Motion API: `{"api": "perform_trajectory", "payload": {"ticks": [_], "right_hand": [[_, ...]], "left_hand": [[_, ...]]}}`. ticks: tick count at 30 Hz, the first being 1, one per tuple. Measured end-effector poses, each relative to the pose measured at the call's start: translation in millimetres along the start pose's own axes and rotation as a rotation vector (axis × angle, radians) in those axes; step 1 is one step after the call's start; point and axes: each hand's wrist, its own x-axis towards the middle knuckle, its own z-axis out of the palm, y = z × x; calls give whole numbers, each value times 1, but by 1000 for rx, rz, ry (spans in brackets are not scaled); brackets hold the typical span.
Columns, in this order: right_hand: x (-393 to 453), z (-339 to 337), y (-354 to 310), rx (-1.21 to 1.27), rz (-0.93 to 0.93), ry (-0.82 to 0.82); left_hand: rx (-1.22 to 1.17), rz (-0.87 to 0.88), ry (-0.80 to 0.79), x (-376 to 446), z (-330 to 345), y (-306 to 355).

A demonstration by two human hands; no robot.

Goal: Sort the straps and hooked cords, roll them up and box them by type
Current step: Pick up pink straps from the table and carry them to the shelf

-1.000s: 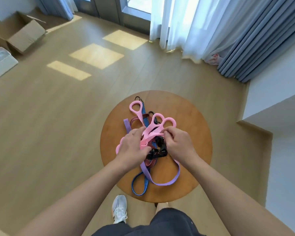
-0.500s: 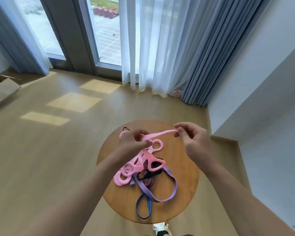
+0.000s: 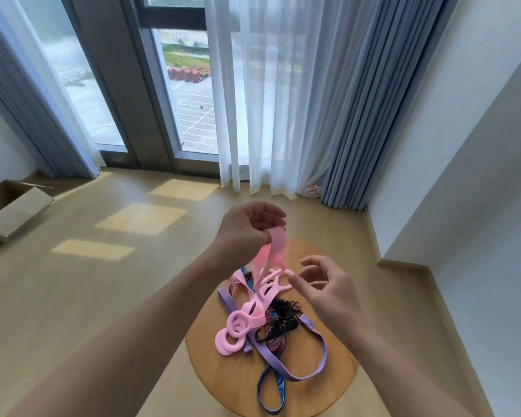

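Observation:
My left hand [image 3: 247, 228] is raised above the round wooden table [image 3: 328, 383] and pinches one end of a pink looped strap [image 3: 275, 251]. The strap hangs down onto the pile, its rings coiled at the left. Lower and to the right, my right hand [image 3: 322, 284] has its fingers loosely curled beside a pink loop; whether it touches the loop is unclear. Under the pink strap lie a purple flat strap [image 3: 319, 359], a blue striped cord [image 3: 268, 395], a red striped cord [image 3: 275, 341] and a black hooked bundle [image 3: 283, 320].
An open cardboard box [image 3: 12, 212] lies on the wooden floor at the far left. Tall windows with white and blue-grey curtains [image 3: 358, 115] stand behind the table. A white wall [image 3: 478, 176] juts out on the right.
My left hand has lifted the pink strap's end higher. My right hand has let go of the far end and dropped toward the loops. The camera has tilted up.

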Motion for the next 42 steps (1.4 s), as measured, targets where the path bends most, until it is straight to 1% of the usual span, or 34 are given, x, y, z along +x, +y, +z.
{"api": "perform_trajectory", "payload": {"ticks": [2,4,7,9,13,15,17,20,21,23,26,29,31,34,37,40,42], "right_hand": [[3,-1,-8,-15,-26,28],[8,-2,-18,-10,-29,-67],[15,-1,-30,108,65,-277],[17,2,-30,134,99,-336],[16,1,-26,226,158,-387],[15,-2,-27,243,174,-418],[13,-6,-29,278,194,-443],[8,-8,-31,423,236,-461],[6,-8,-31,471,253,-471],[-2,-4,-31,511,286,-490],[-17,4,-25,545,336,-519],[-36,15,-17,571,371,-507],[-50,19,-12,539,371,-493],[-72,17,-6,555,400,-421],[-92,9,1,578,429,-287],[-108,-6,13,652,461,-89],[-115,-17,19,711,481,2]], "left_hand": [[-64,21,-37,0,1,8],[-128,41,-81,0,6,18],[-195,69,-119,2,13,29],[-209,79,-126,4,15,35],[-206,75,-97,6,12,33],[-180,37,-47,4,10,27],[-119,-49,-29,0,8,18],[-13,-273,-127,-13,10,5],[22,-331,-138,-17,10,2],[45,-372,-86,-25,8,-4],[-109,-356,2,-33,1,-9],[-207,-340,14,-41,-2,-10],[-288,-350,0,-46,1,-10],[-395,-414,-37,-51,11,-13],[-458,-452,-55,-52,27,-17],[-485,-436,-104,-56,48,-14],[-493,-423,-134,-58,63,-10]]}}
